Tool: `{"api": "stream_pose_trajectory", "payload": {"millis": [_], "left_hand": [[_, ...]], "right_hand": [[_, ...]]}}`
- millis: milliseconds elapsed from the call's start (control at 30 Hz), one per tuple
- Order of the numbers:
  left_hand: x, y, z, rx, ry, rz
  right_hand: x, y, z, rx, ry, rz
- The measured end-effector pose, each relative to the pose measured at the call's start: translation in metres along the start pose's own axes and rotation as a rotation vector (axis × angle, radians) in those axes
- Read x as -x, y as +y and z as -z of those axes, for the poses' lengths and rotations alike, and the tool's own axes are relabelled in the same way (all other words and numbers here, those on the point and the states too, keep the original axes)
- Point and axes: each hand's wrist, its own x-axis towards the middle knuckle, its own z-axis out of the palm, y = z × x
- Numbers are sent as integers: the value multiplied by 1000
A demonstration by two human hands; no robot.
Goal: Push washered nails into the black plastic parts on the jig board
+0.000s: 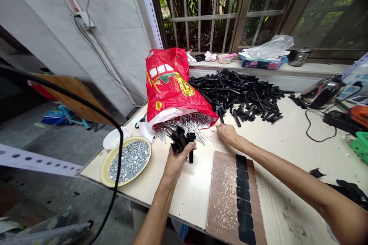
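Note:
My left hand (180, 156) is closed around several black plastic parts (179, 138), held upright above the table in front of a red bag (172, 88). One of these parts points down past my thumb. Thin metal pins (186, 124) spill from the bag's mouth. My right hand (228, 134) rests low at the table with its fingers curled together, just right of the bag and at the near edge of a heap of black plastic parts (244, 92). What its fingertips hold, if anything, is hidden; thin pins lie beside them.
A yellow-rimmed dish (105, 174) of metal washers stands at the left edge, by a white bowl (110, 138). A brown board (221, 195) bears a row of black pads (243, 195). At the right lie an orange-and-black tool (356, 116) with a cable and a green basket (360, 145).

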Motion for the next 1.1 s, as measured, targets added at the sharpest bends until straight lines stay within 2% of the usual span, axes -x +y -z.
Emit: {"api": "stream_pose_trajectory", "payload": {"millis": [100,167,267,333,433,533,667,833,1100], "left_hand": [[-4,-3,1,-29,23,26],[-4,-4,-4,-35,4,99],[0,-6,-16,-18,-53,174],[4,-6,-25,-22,-84,175],[11,0,-35,-18,-135,172],[16,7,-38,0,-175,175],[18,11,-39,41,-203,172],[20,7,-40,62,-231,184],[19,7,-43,108,-259,205]], "right_hand": [[22,8,15,-116,78,28],[38,4,33,-438,202,103],[58,-17,69,-1016,449,216],[68,-37,91,-1180,587,272],[77,-62,108,-1196,686,350],[78,-74,106,-1120,720,387],[77,-76,96,-1045,730,422],[80,-74,95,-945,734,448],[77,-75,94,-959,686,512]]}}
